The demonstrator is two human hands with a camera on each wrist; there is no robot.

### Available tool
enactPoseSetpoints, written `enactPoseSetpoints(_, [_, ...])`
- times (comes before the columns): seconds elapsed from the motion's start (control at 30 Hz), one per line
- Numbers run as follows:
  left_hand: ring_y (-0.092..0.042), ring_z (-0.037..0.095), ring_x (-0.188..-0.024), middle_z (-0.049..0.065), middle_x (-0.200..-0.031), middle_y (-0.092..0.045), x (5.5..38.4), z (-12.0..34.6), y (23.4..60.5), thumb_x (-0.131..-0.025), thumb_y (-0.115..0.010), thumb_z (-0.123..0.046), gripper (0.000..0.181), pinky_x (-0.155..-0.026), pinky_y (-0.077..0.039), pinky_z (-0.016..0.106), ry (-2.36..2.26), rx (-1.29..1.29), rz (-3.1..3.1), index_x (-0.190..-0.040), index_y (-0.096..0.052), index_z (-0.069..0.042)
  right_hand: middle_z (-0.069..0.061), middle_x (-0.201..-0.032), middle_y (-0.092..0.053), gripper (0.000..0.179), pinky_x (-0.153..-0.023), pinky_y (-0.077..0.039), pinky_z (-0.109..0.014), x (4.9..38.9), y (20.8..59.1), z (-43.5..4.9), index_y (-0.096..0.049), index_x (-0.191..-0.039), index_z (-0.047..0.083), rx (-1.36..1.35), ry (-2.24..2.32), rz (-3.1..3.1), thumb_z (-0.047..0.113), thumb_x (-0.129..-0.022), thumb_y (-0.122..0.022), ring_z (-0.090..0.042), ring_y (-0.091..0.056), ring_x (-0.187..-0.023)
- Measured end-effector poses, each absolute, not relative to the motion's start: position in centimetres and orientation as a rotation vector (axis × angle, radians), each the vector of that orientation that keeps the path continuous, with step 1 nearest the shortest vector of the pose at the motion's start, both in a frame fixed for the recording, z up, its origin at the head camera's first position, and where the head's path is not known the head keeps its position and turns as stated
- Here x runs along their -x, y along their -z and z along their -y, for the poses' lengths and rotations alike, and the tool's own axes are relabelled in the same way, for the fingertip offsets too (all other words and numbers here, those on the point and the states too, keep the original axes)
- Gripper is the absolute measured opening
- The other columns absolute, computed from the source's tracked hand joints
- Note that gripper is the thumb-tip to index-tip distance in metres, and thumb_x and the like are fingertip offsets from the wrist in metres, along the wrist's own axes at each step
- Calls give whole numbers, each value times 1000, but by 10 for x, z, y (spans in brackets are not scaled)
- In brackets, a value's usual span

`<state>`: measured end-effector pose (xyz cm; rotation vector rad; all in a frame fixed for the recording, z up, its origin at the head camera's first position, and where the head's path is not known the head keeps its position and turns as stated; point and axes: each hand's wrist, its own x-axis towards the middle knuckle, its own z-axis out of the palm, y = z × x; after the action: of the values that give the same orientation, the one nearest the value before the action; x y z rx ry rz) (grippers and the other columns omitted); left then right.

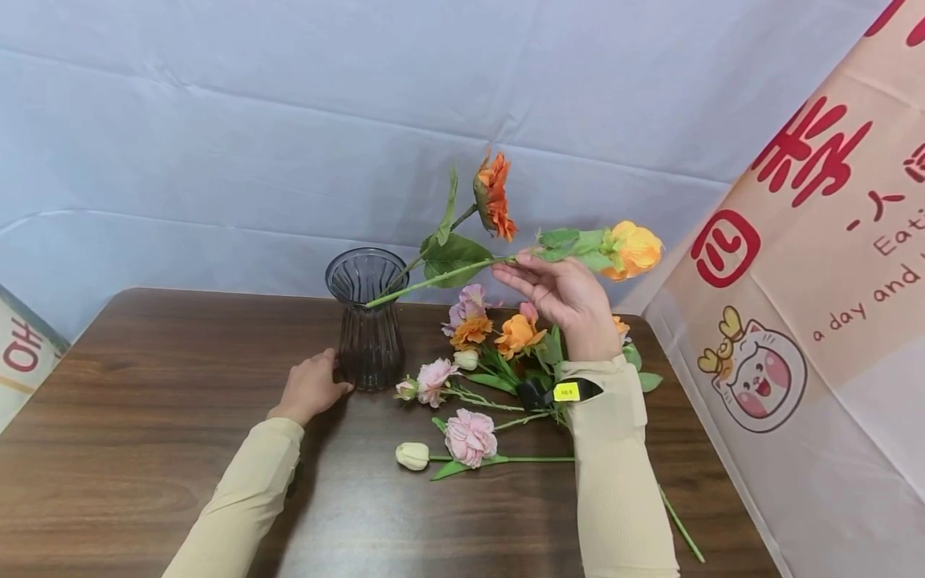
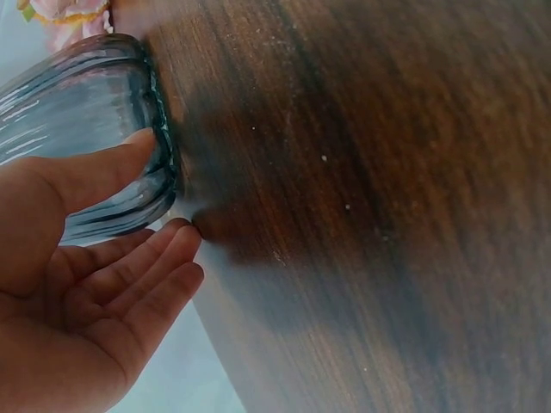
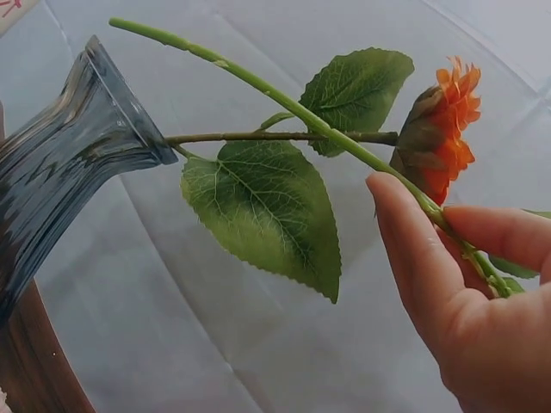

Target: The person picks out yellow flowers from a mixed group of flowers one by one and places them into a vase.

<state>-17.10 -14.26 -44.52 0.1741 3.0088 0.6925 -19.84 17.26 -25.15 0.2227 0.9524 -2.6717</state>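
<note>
A dark ribbed glass vase (image 1: 371,345) stands upright near the table's back edge. My left hand (image 1: 311,388) holds it low down, thumb and fingers on two sides of its base; the left wrist view shows the thumb against the glass (image 2: 103,90). An orange flower (image 1: 495,197) leans out of the vase to the right. Between thumb and fingers, my right hand (image 1: 567,297) pinches the green stem of a yellow rose (image 1: 634,250). That stem (image 3: 284,101) slants across the orange flower's stem in the right wrist view, its cut end close to the vase mouth (image 3: 129,103).
Several artificial flowers lie right of the vase, among them a pink peony (image 1: 471,438), a white tulip (image 1: 413,457) and an orange rose (image 1: 519,335). The wooden table (image 1: 144,417) meets a pale cloth backdrop (image 1: 253,160) behind and a printed banner (image 1: 809,321) on the right.
</note>
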Motion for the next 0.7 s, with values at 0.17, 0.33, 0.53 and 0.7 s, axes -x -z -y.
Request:
enactPoseSetpoints(0.17, [-56, 43, -94, 27, -106, -59, 170, 142, 444, -79, -71, -20, 53, -81, -43, 54, -695, -169, -3001, -114, -49, 13, -27, -110, -44, 18, -94, -37, -49, 200, 248, -168, -53, -81, -19, -195, 2692, -944, -16, -90, -37, -45, -28, -127])
enactPoseSetpoints(0.33, [-56, 43, -94, 28, -106, -59, 170, 142, 444, -79, -70, -20, 53, -82, -43, 53, -693, -161, -2992, -115, -48, 13, -26, -116, -41, 20, -89, -42, -48, 200, 246, -163, -54, -80, -18, -180, 2701, -1030, -16, -89, -37, -48, -44, -114])
enactPoseSetpoints(0.53, [-56, 43, -94, 28, -106, -58, 170, 142, 443, -79, -70, -19, 53, -82, -43, 54, -696, -165, -2992, -115, -48, 13, -24, -108, -44, 20, -83, -46, -48, 199, 243, -157, -54, -78, -17, -165, 2683, -1112, -18, -88, -38, -43, -61, -85])
enactPoseSetpoints(0.7, [-56, 44, -95, 29, -107, -58, 169, 142, 443, -80, -70, -19, 52, -82, -42, 54, -704, -168, -2991, -114, -48, 13, -23, -102, -46, 13, -82, -47, -46, 198, 241, -152, -52, -84, -16, -166, 2655, -1199, -17, -88, -39, -41, -63, -84])
